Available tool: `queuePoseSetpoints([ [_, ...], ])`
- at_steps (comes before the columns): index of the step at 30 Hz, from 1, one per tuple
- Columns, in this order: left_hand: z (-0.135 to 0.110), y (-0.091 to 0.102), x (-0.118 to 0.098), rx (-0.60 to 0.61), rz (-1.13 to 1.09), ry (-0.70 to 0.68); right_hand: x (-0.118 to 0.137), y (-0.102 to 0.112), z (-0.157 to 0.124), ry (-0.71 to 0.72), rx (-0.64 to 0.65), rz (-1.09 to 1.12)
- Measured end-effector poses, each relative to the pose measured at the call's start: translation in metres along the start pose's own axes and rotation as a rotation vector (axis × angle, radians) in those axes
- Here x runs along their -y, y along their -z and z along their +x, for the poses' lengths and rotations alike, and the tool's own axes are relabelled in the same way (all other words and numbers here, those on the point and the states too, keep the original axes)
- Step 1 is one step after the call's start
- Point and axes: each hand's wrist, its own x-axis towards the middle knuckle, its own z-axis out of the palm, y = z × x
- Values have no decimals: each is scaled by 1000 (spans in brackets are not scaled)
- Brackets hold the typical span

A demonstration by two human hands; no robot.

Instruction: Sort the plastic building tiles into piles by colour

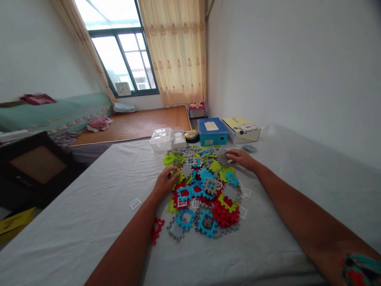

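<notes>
R hand (238,156) is pinching a grey toothed pc (222,157) by its right edge, at far right of the mixed pile (198,188). L hand (165,182) is loosely curled at the pile's left edge, by a grey plate (186,171); can't tell if it grips anything. Grey pcs (249,148) lie apart, far right. To handle the pinched pc well: prob. best to keep the grip on the rim, lift straight up so teeth don't snag, L hand steadying nearby pcs.
</notes>
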Motion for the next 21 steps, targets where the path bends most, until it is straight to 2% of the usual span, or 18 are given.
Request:
queuePoseSetpoints([
  [7,1,0,2,0,23,-27,-2,1,1,-24,-74,63],
  [12,1,2,0,10,29,-24,-8,7,4,-5,-42,-31],
  [14,2,2,0,11,36,-32,-15,16,8,3,-161,-44],
  [18,2,3,2,12,49,-31,-35,48,12,-60,-651,-34],
  [19,2,3,2,13,46,-28,-40,58,11,-78,-736,-44],
  [21,3,3,3,14,46,-22,-47,74,7,-93,-808,-72],
])
